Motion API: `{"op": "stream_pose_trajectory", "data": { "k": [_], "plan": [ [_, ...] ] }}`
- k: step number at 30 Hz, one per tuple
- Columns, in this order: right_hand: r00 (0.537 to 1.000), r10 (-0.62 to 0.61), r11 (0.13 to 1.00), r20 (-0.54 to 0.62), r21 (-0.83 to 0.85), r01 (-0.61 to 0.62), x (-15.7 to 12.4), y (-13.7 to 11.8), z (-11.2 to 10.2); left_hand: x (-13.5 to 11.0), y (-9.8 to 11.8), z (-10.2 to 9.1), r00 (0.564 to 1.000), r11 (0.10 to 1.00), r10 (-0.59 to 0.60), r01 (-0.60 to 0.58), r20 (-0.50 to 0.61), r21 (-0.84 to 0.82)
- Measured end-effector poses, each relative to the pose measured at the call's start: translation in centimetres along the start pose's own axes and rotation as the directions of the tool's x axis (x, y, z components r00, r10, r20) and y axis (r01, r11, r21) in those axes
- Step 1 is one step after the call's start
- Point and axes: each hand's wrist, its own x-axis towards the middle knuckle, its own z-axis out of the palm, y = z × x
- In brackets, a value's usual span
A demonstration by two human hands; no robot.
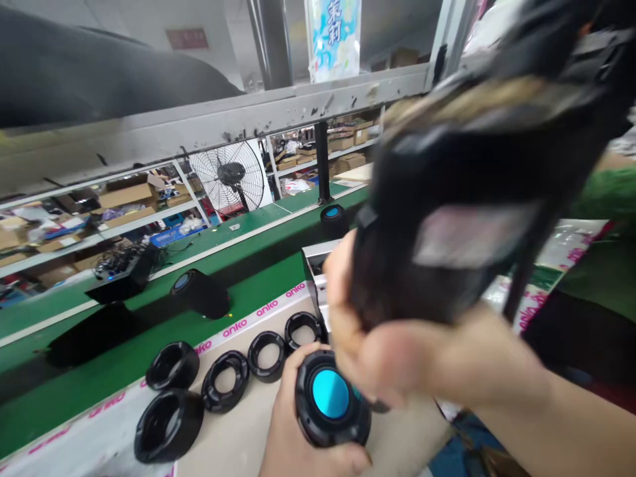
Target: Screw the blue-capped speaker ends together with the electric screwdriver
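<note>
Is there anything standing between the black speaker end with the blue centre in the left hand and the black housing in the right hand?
Nothing visible does: the speaker end in the left hand sits just below the right hand, whose fingers overlap its rim, and the blurred black housing is held directly above.

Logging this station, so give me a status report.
Left hand holding round black speaker part, blue center. Right hand gripping blurred black object. Black rings on bench nearby.

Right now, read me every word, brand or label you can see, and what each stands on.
"anko", repeated in pink on the white bench strip.
Hanging banner: blue Chinese characters, too blurred to quote.
Red wall sign: too small to read.
Label on the black held object: blurred.
</note>
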Motion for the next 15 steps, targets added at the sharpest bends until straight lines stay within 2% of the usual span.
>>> {"op": "stream_pose_trajectory", "data": {
  "k": [2, 3, 4, 7, 10, 12, 15],
  "plan": [
    [0.987, -0.103, 0.993, -0.122, 0.046, 0.109, 0.7, 0.2, -1.2, -0.2, 0.3, 0.0, 0.991, 0.993, -0.098, 0.103, -0.086, 0.052],
    [0.958, -0.189, 0.981, -0.218, -0.004, 0.192, 1.2, 0.8, -2.0, -0.3, 0.4, 0.0, 0.985, 0.989, -0.121, 0.13, -0.123, 0.066],
    [0.906, -0.286, 0.958, -0.313, -0.116, 0.263, 1.6, 1.6, -2.8, -0.4, 0.4, 0.0, 0.98, 0.988, -0.126, 0.137, -0.152, 0.069],
    [0.864, -0.299, 0.95, -0.406, -0.216, 0.227, 2.7, 4.8, -5.0, -0.3, 0.2, 0.0, 0.978, 0.993, -0.107, 0.114, -0.177, 0.031],
    [0.845, -0.281, 0.951, -0.456, -0.254, 0.179, 3.2, 7.2, -6.1, -0.2, 0.0, -0.1, 0.986, 0.994, -0.106, 0.108, -0.132, 0.004],
    [0.848, -0.258, 0.953, -0.463, -0.267, 0.144, 3.3, 7.8, -6.2, -0.1, -0.1, -0.1, 0.988, 0.995, -0.094, 0.095, -0.12, 0.002],
    [0.872, -0.21, 0.961, -0.443, -0.259, 0.1, 3.3, 8.1, -6.3, 0.0, 0.0, 0.1, 0.983, 0.997, -0.078, 0.079, -0.165, -0.001]
  ]
}}
